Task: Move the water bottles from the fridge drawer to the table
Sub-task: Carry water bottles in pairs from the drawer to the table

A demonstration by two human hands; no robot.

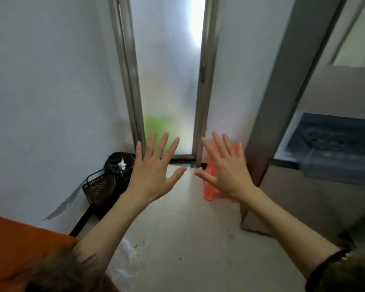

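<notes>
In the foreground, above the tiled floor (177, 228), the left hand (154, 171) and right hand (223, 169) are hovering with fingers spread wide, holding nothing. Off to the right, the fridge drawer (333, 150) is standing pulled out; its contents are blurring together, so no water bottles can be made out. Turning right and reaching down into it seems the sensible start. Beyond, a frosted door (169, 81) is glowing.
</notes>
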